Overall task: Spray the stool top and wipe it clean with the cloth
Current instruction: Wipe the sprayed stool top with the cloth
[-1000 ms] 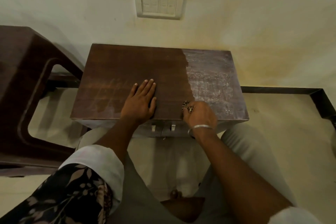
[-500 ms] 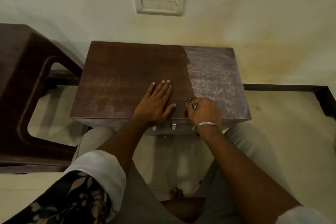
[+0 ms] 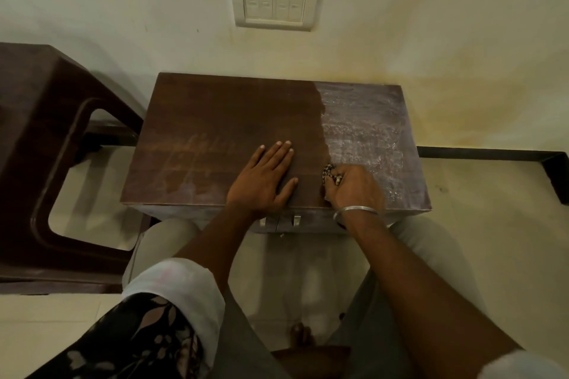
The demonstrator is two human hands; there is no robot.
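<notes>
- While the stool top looks dark on the left, its grey filmy part lies right of the grip.
- Left hand lies flat, holding nothing.
- Right hand, nearer, curls round the cloth at the boundary.

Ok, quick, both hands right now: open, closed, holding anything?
Left hand: open, pressed flat on the stool top.
Right hand: fingers curled round the bunched cloth, on the stool top.
</notes>
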